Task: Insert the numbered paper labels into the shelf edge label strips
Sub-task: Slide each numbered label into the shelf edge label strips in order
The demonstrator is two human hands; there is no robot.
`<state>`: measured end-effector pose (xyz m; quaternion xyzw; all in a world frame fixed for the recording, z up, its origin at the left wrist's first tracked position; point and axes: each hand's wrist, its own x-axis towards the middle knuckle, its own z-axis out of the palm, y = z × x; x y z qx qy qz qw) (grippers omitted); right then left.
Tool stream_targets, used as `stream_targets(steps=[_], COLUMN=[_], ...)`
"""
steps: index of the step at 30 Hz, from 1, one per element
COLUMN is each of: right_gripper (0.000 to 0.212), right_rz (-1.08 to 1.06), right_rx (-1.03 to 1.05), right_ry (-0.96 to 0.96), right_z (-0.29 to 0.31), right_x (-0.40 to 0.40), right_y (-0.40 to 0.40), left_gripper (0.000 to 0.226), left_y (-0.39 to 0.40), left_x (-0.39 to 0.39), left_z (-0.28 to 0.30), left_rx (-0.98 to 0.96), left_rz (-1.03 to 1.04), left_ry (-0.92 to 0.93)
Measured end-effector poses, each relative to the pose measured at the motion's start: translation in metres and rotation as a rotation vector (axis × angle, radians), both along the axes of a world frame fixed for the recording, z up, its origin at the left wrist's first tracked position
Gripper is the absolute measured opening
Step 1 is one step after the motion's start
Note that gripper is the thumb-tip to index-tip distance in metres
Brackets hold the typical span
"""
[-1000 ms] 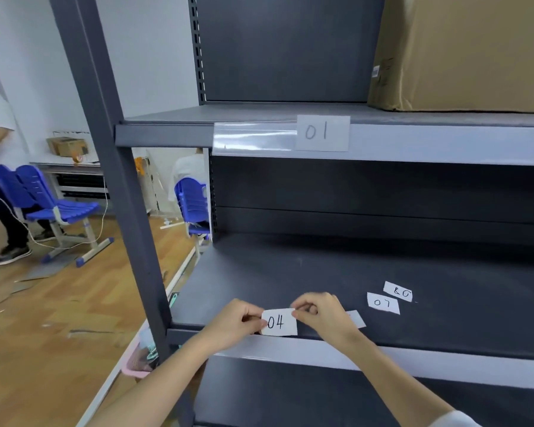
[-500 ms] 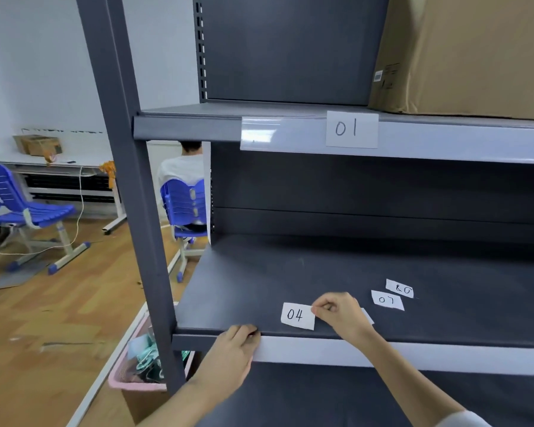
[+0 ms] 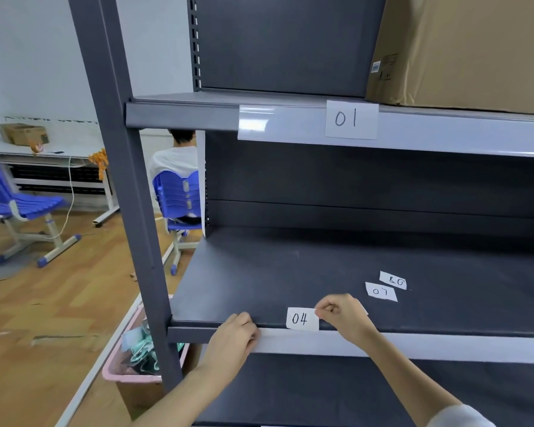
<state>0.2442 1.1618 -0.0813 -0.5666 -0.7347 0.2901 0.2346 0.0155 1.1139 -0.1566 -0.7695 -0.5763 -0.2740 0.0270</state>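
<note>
A: Head view. State of each hand?

B: The right hand (image 3: 341, 315) pinches the right edge of the label marked 04 (image 3: 302, 318), held upright just above the label strip (image 3: 413, 345) on the near edge of the middle shelf (image 3: 290, 272). The left hand (image 3: 236, 339) grips the strip's left end, fingers curled over it.

A: Other labels?

B: Label 01 (image 3: 351, 119) sits in the upper strip (image 3: 275, 123). Labels 07 (image 3: 380, 291) and 08 (image 3: 393, 280) lie flat on the shelf, far right of the hands.
</note>
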Motion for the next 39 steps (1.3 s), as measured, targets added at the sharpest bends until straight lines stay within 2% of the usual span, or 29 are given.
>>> stream_targets(steps=[4,8,11,14,17,30,36,39], right_gripper=[0.031,0.036,0.031,0.016,0.02,0.025,0.02,0.019], right_rz=[0.042,0.081,0.114,0.187,0.268,0.298,0.252,0.209], right_rx=[-0.035,-0.038,-0.031,0.076,0.187,0.21,0.195,0.147], right_ry=[-0.057,-0.13,-0.169,-0.34,-0.476,-0.776,-0.768,-0.484], right_z=[-0.006,-0.014,-0.014,-0.014,-0.013,-0.017,-0.014,-0.01], right_x=[-0.003,-0.001,0.0,0.0,-0.004,-0.014,-0.015,0.003], right_y=[0.006,0.007,0.007,0.008,0.01,0.01,0.009,0.009], left_gripper=[0.021,0.016,0.014,0.015,0.015,0.017,0.018,0.016], left_y=[-0.001,-0.002,-0.002,0.001,0.005,0.005,0.006,0.006], left_x=[0.0,0.004,0.006,0.005,0.005,0.006,0.007,0.004], left_z=[0.001,0.006,0.011,0.013,0.009,0.012,0.017,0.021], left_rx=[-0.03,-0.117,-0.121,-0.094,-0.109,-0.155,-0.074,-0.039], left_rz=[0.009,0.026,0.041,0.016,0.056,0.036,0.068,0.037], left_ry=[-0.052,-0.078,-0.063,-0.066,-0.097,-0.033,-0.052,-0.112])
